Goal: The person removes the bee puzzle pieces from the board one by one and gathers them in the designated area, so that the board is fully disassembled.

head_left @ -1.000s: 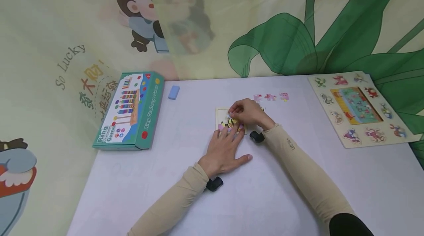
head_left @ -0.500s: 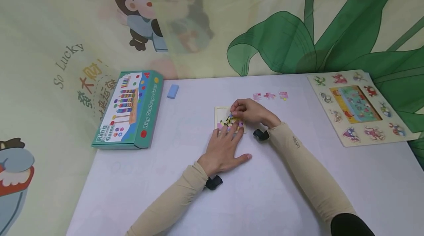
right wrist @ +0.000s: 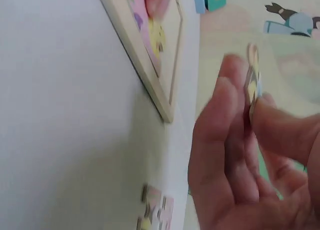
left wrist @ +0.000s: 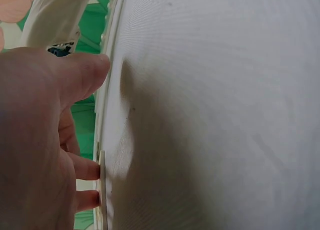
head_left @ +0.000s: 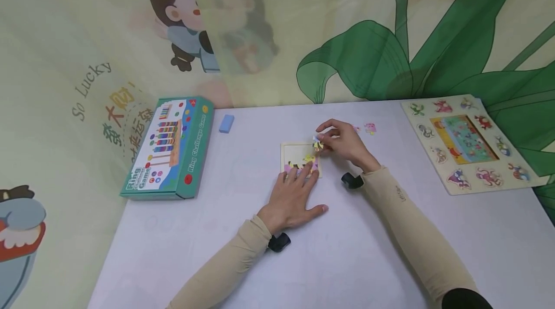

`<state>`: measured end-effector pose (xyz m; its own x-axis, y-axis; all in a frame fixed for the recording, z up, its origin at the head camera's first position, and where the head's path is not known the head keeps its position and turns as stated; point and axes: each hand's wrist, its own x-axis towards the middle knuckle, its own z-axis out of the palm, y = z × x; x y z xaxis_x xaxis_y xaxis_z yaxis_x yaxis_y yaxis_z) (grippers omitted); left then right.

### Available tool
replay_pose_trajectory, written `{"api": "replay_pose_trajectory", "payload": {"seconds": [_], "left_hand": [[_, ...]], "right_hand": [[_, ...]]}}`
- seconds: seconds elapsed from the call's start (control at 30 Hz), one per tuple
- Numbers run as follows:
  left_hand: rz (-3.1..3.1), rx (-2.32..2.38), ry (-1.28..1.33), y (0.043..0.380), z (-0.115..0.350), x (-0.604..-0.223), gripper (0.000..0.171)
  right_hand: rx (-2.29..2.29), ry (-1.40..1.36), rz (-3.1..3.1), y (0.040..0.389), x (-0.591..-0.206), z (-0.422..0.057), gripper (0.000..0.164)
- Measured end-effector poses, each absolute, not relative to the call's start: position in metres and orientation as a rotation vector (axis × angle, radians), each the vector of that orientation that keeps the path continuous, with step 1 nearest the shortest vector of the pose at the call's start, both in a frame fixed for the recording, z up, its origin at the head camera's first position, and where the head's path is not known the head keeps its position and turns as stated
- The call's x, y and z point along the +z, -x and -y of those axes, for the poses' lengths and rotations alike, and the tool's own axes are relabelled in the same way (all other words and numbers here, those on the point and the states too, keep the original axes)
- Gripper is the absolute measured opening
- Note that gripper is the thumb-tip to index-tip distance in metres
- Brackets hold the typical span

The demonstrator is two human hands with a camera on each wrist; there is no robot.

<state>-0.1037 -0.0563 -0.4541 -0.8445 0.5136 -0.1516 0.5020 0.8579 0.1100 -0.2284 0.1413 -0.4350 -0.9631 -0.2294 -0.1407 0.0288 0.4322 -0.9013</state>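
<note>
A small wooden jigsaw tray (head_left: 283,157) lies on the table, with pink and yellow pieces fitted along its near side. My left hand (head_left: 289,198) lies palm down, its spread fingers touching the tray and those pieces. Between thumb and fingers, my right hand (head_left: 344,142) pinches a small puzzle piece (head_left: 318,145) coloured yellow, black and blue. It hangs over the tray's right edge; in the right wrist view the piece (right wrist: 253,87) is turned edge-on. In the left wrist view, two left fingertips (left wrist: 88,200) meet the tray's edge.
Pink loose pieces (head_left: 370,128) lie behind the right hand, partly covered by it. A green game box (head_left: 166,147) stands at the left beside a blue block (head_left: 226,124). At the right lies a large picture board (head_left: 466,142). A printed curtain (head_left: 260,82) hangs behind the table.
My right hand has drawn back from inside the tray towards the right, bringing the puzzle piece up with it. The left hand stays in place on the tray.
</note>
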Motion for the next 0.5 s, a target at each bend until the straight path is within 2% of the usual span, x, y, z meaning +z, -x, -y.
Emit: {"api": "replay_pose_trajectory", "payload": {"seconds": [0.23, 0.5], "left_hand": [[-2.833, 0.098, -0.773, 0.103, 0.056, -0.454, 0.092], [-2.825, 0.083, -0.771, 0.104, 0.056, -0.455, 0.091]], "right_hand": [[-1.65, 0.022, -2.346, 0.228, -0.434, -0.162, 0.03], [-1.574, 0.011, -2.329, 0.227, -0.433, -0.185, 0.04]]}}
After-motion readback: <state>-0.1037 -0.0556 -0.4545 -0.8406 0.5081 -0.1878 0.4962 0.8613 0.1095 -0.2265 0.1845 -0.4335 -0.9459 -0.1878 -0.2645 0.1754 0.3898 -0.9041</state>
